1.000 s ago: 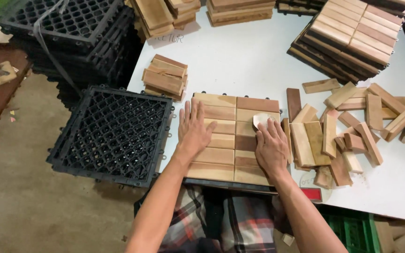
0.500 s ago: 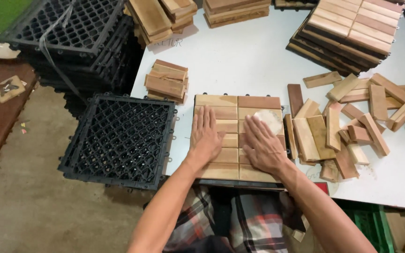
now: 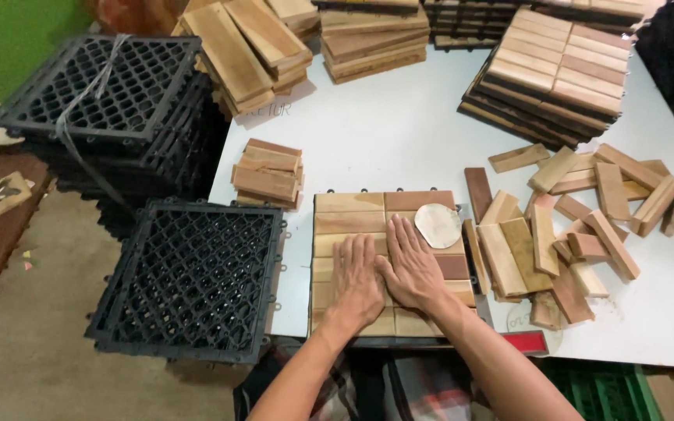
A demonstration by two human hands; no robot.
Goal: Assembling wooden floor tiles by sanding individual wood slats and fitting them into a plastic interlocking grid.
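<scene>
White table (image 3: 399, 140): left hand (image 3: 356, 281), right hand (image 3: 411, 265) flat on wooden tile (image 3: 352, 222), fingers extended, holding nothing; pale oval label (image 3: 438, 224) beside.

Tile (image 3: 368, 222) slats tan and reddish brown; grids (image 3: 189, 281) black lattice; surface (image 3: 384, 140) white; wall (image 3: 9, 39) green; disc (image 3: 438, 225) pale grey

We've got the wooden tile (image 3: 352, 214) at the near edge of the table (image 3: 399, 132), both hands flat on it: left hand (image 3: 357, 282) just beside the right hand (image 3: 413, 265). A round disc (image 3: 438, 224) lies on the tile's far right corner. Loose slats (image 3: 579, 218) spread to the right; a small slat stack (image 3: 267, 173) sits left. Finished tiles (image 3: 559, 66) are stacked behind. Left, off the table, a plastic grid (image 3: 193, 277) sits before a grid stack (image 3: 107, 101).
</scene>
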